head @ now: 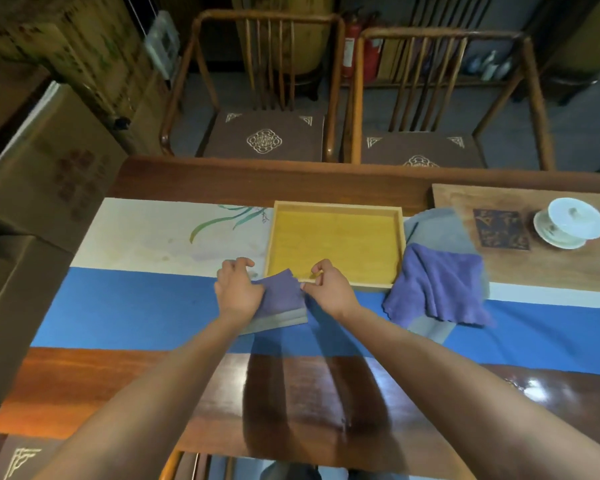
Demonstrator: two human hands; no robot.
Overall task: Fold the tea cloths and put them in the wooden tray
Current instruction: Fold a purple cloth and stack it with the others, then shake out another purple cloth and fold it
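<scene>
A folded purple tea cloth [282,295] with a grey underside lies on the blue runner, its far corner over the near rim of the wooden tray [336,204]. My left hand [238,287] holds the cloth's left edge, fingers curled. My right hand [328,285] pinches its right edge beside the tray's near rim. The tray holds nothing. A second purple cloth [440,287] lies crumpled to the tray's right, on top of a grey cloth [433,228].
A white lidded cup on a saucer [568,223] and a dark coaster [501,228] sit on a wooden board at the right. Two wooden chairs [267,98] stand across the table. Cardboard boxes [49,168] are stacked at the left.
</scene>
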